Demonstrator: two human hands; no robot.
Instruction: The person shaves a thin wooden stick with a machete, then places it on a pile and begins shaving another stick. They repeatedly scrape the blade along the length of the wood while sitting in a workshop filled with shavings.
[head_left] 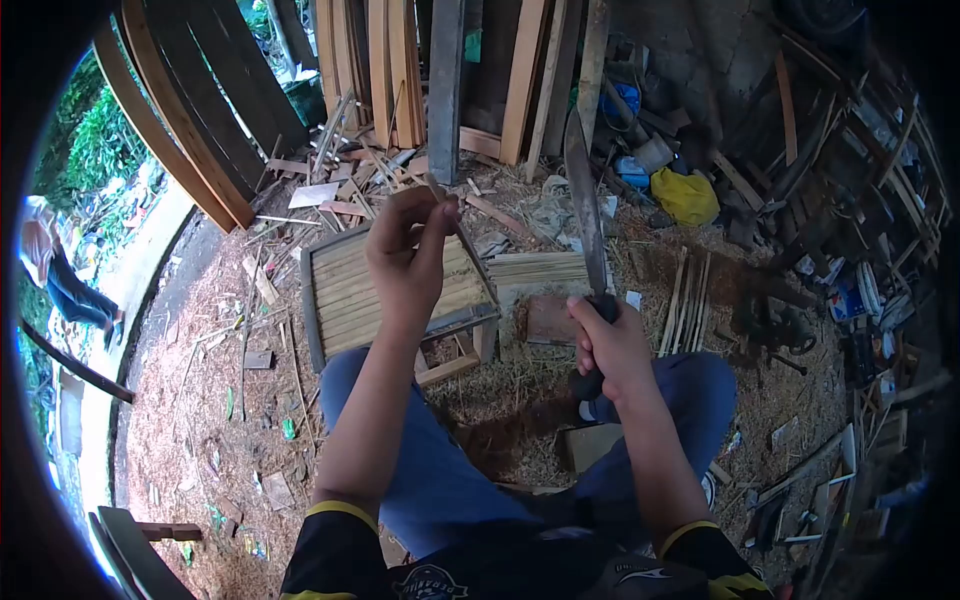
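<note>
My right hand (615, 348) is wrapped round the black handle of a machete (583, 205), its long, worn blade pointing up and away from me. My left hand (408, 250) is raised with thumb and fingers pinched together. A short, thin stick (434, 185) shows at its fingertips; most of it is hidden by the fingers. Below and behind that hand, a slatted panel (345, 280) of pale strips in a dark wooden frame rests tilted. To its right lies a bundle of pale slats (538, 267), with a flat brown board (553, 320) just nearer me.
Several thin strips (686, 300) lie right of my right hand. Upright planks (395, 75) lean at the back. A yellow bag (686, 196) sits among clutter at the right. Shavings and scraps cover the floor (190, 430). Another person (70, 270) is outside at the far left.
</note>
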